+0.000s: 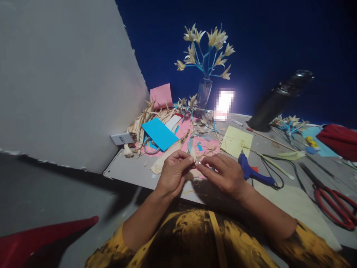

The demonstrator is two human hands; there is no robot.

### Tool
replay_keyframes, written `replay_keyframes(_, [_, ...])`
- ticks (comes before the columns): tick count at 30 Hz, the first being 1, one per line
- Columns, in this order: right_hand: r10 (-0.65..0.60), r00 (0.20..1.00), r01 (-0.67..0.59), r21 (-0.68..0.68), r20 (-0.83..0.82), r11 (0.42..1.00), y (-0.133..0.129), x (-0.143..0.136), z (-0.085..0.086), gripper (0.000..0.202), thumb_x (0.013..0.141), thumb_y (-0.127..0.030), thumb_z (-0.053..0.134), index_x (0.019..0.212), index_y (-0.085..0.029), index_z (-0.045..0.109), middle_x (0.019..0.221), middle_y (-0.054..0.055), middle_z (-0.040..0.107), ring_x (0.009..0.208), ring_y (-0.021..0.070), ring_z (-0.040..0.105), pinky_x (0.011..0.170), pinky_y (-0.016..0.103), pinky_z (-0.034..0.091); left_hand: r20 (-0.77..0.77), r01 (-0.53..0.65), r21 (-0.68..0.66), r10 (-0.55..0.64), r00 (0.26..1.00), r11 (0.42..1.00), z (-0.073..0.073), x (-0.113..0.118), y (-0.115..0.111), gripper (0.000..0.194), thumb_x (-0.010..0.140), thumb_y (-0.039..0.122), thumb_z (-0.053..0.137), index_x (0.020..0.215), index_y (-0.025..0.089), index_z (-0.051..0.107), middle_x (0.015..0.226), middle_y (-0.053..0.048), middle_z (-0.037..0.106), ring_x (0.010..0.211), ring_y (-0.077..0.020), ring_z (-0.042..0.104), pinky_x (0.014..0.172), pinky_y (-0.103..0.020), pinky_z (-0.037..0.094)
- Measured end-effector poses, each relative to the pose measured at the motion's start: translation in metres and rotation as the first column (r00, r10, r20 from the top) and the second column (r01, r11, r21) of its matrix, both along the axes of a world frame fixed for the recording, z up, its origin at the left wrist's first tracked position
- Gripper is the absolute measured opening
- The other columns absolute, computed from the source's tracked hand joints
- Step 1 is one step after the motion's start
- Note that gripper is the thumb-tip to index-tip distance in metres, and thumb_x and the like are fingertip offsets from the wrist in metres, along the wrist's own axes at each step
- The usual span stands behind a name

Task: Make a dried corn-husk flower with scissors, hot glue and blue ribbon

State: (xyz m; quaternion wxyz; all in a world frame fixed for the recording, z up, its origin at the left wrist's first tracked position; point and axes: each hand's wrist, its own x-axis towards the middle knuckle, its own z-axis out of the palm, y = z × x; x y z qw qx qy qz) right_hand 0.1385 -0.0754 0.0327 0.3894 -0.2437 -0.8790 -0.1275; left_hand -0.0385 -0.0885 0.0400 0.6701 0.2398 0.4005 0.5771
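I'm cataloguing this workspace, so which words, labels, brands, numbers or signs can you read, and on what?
None can be read.
Small white rectangular card: dark print, too small and blurred to read.
Small yellow cylindrical object: any print is too small to tell.
Bright white glowing rectangle: pixelated, nothing readable.

Dressed, below left hand and right hand, in a yellow top with dark, blotchy patterning. Marked down the front, below the right hand, by a yellow strip. Fitted with matching sleeves, ending well behind both hands.
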Motion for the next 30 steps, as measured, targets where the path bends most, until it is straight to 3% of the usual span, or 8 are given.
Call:
replay_keyframes(3, [-0.031, 0.98, -0.016, -0.228, -0.199, 0.974, -0.002, 0.001, -0.003, 0.019, 0.094, -0.013, 0.059, 0.101, -0.023, 0.075, 0.088, 0.006, 0.074, 0.079, 0.0188, 0.065, 0.068, 0.031, 0.05, -0.005, -0.027, 0.025, 0.027, 1.0, 0.999, 0.0, 0.001, 0.0, 0.025, 0.061, 0.017, 0.087, 0.068, 0.014, 0.063, 0.063, -0.001, 0.068, 0.06, -0.0098, 0.062, 0.065, -0.02, 0.05])
replay_keyframes(5, [-0.144, 0.916, -0.064, -0.492, -0.374, 0.868, -0.004, 0.0, -0.004, 0.016, 0.092, -0.015, 0.061, 0.096, -0.021, 0.075, 0.086, 0.006, 0.074, 0.077, 0.0187, 0.066, 0.067, 0.031, 0.051, -0.037, -0.052, 0.047, 0.054, 0.998, 0.998, 0.0, 0.001, 0.0, 0.024, 0.062, 0.017, 0.086, 0.069, 0.015, 0.063, 0.064, -0.001, 0.069, 0.061, -0.0108, 0.063, 0.066, -0.021, 0.05])
replay_keyframes(7, [-0.281, 0.835, -0.207, -0.743, -0.473, 0.636, -0.006, -0.002, -0.003, 0.011, 0.091, -0.023, 0.064, 0.091, -0.02, 0.074, 0.083, 0.005, 0.073, 0.067, 0.0163, 0.064, 0.058, 0.028, 0.049, -0.071, -0.07, 0.067, 0.075, 0.995, 0.995, 0.001, 0.002, 0.0, 0.023, 0.063, 0.018, 0.085, 0.069, 0.015, 0.063, 0.065, -0.001, 0.07, 0.062, -0.0111, 0.064, 0.067, -0.022, 0.05])
replay_keyframes(9, [-0.364, 0.796, -0.355, -0.859, -0.484, 0.368, -0.007, -0.005, -0.002, 0.017, 0.089, -0.035, 0.069, 0.088, -0.019, 0.074, 0.081, 0.004, 0.072, 0.057, 0.0133, 0.058, 0.049, 0.025, 0.043, -0.088, -0.074, 0.075, 0.08, 0.993, 0.994, 0.002, 0.002, 0.0, 0.022, 0.064, 0.018, 0.085, 0.069, 0.015, 0.063, 0.064, -0.001, 0.07, 0.062, -0.0106, 0.063, 0.068, -0.022, 0.05])
replay_keyframes(11, [-0.378, 0.792, -0.426, -0.878, -0.479, 0.219, -0.008, -0.008, -0.001, 0.023, 0.085, -0.041, 0.072, 0.084, -0.018, 0.075, 0.079, 0.003, 0.071, 0.057, 0.0125, 0.056, 0.049, 0.024, 0.041, -0.096, -0.069, 0.072, 0.076, 0.992, 0.995, 0.002, 0.003, 0.0, 0.022, 0.064, 0.018, 0.084, 0.069, 0.015, 0.063, 0.062, 0.0, 0.069, 0.061, -0.0099, 0.062, 0.066, -0.021, 0.049])
replay_keyframes(16, [-0.429, 0.772, -0.447, -0.881, -0.468, 0.156, -0.008, -0.013, -0.003, 0.023, 0.079, -0.039, 0.077, 0.074, -0.017, 0.072, 0.067, 0.0, 0.065, 0.058, 0.0112, 0.051, 0.052, 0.023, 0.036, -0.116, -0.051, 0.065, 0.059, 0.991, 0.997, 0.002, 0.004, -0.001, 0.022, 0.064, 0.018, 0.084, 0.068, 0.014, 0.063, 0.06, 0.001, 0.067, 0.058, -0.0092, 0.061, 0.061, -0.019, 0.047])
replay_keyframes(23, [-0.511, 0.673, -0.63, -0.776, -0.535, -0.018, -0.009, -0.014, -0.012, 0.021, 0.076, -0.036, 0.078, 0.072, -0.017, 0.071, 0.057, -0.003, 0.057, 0.05, 0.0084, 0.039, 0.046, 0.022, 0.027, -0.093, -0.021, 0.017, 0.023, 0.995, 1.0, 0.0, 0.003, 0.0, 0.023, 0.06, 0.019, 0.085, 0.067, 0.014, 0.064, 0.058, 0.0, 0.067, 0.056, -0.0116, 0.064, 0.062, -0.023, 0.05])
replay_keyframes(30, [-0.568, 0.6, -0.711, -0.701, -0.563, -0.056, -0.011, -0.016, -0.012, 0.017, 0.07, -0.031, 0.081, 0.068, -0.017, 0.072, 0.056, -0.002, 0.059, 0.051, 0.0083, 0.041, 0.052, 0.023, 0.034, -0.123, 0.0, 0.012, 0.002, 0.992, 1.0, 0.002, 0.003, 0.002, 0.022, 0.059, 0.02, 0.085, 0.066, 0.013, 0.065, 0.058, -0.001, 0.068, 0.054, -0.0122, 0.064, 0.058, -0.022, 0.051])
